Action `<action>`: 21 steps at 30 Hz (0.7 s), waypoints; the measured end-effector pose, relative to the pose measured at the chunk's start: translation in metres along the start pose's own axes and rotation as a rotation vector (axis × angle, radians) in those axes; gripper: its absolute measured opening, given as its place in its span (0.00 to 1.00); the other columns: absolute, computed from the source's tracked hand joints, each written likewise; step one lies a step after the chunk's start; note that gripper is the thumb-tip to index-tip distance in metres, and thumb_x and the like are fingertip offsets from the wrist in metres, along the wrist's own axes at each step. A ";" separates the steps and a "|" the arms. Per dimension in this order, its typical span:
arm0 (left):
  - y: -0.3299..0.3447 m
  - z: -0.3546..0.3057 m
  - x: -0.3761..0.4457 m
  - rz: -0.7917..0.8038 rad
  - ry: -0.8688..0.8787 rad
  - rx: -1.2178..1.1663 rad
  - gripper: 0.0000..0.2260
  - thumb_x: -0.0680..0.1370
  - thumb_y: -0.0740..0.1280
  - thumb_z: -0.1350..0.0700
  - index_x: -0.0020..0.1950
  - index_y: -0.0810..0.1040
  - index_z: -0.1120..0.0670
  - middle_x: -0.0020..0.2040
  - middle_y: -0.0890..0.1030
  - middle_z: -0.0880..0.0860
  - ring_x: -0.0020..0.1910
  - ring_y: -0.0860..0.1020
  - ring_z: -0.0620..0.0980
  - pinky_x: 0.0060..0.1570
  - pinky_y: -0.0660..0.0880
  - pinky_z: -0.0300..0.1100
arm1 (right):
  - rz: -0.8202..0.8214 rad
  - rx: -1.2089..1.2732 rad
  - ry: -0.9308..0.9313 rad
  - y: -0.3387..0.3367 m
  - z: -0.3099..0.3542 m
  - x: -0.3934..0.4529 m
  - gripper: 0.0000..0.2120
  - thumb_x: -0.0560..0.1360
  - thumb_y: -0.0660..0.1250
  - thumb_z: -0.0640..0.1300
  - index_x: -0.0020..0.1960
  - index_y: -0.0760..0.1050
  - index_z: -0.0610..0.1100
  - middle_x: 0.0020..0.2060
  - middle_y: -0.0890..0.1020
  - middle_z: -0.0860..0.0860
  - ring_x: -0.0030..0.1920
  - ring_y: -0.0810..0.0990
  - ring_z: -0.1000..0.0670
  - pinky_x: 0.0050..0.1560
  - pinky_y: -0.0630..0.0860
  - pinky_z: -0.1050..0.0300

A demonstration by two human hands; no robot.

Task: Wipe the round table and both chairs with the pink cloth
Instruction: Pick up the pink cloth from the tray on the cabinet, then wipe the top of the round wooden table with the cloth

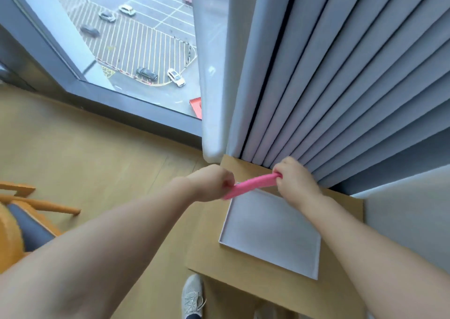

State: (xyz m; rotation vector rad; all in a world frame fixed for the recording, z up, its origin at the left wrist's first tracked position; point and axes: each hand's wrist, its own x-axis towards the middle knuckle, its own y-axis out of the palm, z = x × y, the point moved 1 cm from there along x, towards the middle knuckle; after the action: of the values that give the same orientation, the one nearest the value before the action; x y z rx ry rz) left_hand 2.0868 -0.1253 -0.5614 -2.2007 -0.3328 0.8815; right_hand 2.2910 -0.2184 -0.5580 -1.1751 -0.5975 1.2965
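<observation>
Left hand [214, 183] fingers curled tight round 1 end of pink cloth [250, 185]. Right hand [295, 178] grips other end. Cloth rolled, stretched between both, middle of frame, above white tray [272, 236] on wooden stand [341, 206]. Chair [29, 221] far left.

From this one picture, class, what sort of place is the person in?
Probably an upper-floor hotel or guest room: a big window looks down on a car park, grey pleated curtains hang beside it, and a wooden chair stands on the wood floor.

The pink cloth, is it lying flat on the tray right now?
No, the pink cloth is rolled up and stretched in the air between the left hand and the right hand, above the grey tray.
</observation>
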 end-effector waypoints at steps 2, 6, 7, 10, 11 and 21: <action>-0.038 -0.004 -0.031 -0.043 0.008 -0.019 0.07 0.75 0.63 0.56 0.46 0.81 0.52 0.43 0.81 0.50 0.42 0.78 0.51 0.42 0.76 0.45 | -0.039 0.012 -0.081 -0.037 0.037 0.000 0.10 0.75 0.58 0.34 0.45 0.77 0.42 0.46 0.72 0.49 0.45 0.73 0.45 0.44 0.68 0.54; -0.114 -0.014 -0.099 -0.111 0.000 -0.049 0.06 0.73 0.64 0.55 0.40 0.78 0.45 0.41 0.80 0.42 0.43 0.79 0.46 0.41 0.75 0.39 | -0.106 0.024 -0.271 -0.113 0.117 -0.006 0.11 0.77 0.57 0.34 0.47 0.78 0.40 0.48 0.73 0.48 0.46 0.74 0.46 0.48 0.73 0.52; -0.131 -0.016 -0.117 -0.151 -0.008 -0.051 0.06 0.73 0.65 0.54 0.40 0.77 0.43 0.41 0.79 0.41 0.44 0.79 0.44 0.40 0.73 0.37 | -0.121 0.021 -0.321 -0.131 0.137 -0.009 0.11 0.78 0.58 0.34 0.47 0.78 0.40 0.47 0.73 0.48 0.46 0.74 0.46 0.48 0.74 0.52; -0.176 -0.025 -0.168 -0.358 -0.047 -0.083 0.06 0.76 0.67 0.53 0.53 0.78 0.46 0.50 0.78 0.43 0.49 0.78 0.45 0.47 0.71 0.37 | -0.158 0.024 -0.497 -0.174 0.195 -0.024 0.10 0.75 0.60 0.31 0.46 0.79 0.40 0.47 0.75 0.48 0.46 0.75 0.44 0.48 0.75 0.50; -0.189 -0.028 -0.185 -0.442 -0.056 -0.093 0.10 0.77 0.67 0.53 0.58 0.77 0.48 0.54 0.78 0.45 0.51 0.78 0.45 0.49 0.71 0.37 | -0.173 0.024 -0.559 -0.186 0.213 -0.031 0.10 0.74 0.61 0.30 0.46 0.79 0.40 0.48 0.76 0.48 0.46 0.76 0.43 0.48 0.75 0.50; -0.203 -0.071 -0.335 -0.735 -0.085 -0.248 0.22 0.76 0.68 0.58 0.68 0.68 0.46 0.59 0.79 0.48 0.46 0.80 0.43 0.47 0.77 0.38 | -0.125 0.020 -1.136 -0.226 0.332 -0.120 0.12 0.70 0.60 0.30 0.42 0.81 0.39 0.42 0.80 0.45 0.40 0.78 0.42 0.41 0.76 0.48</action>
State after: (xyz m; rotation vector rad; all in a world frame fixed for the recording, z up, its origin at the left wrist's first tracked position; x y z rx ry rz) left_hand 1.8964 -0.1793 -0.2162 -2.0061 -1.2502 0.5335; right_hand 2.0633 -0.1913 -0.2067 -0.2639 -1.4263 1.7929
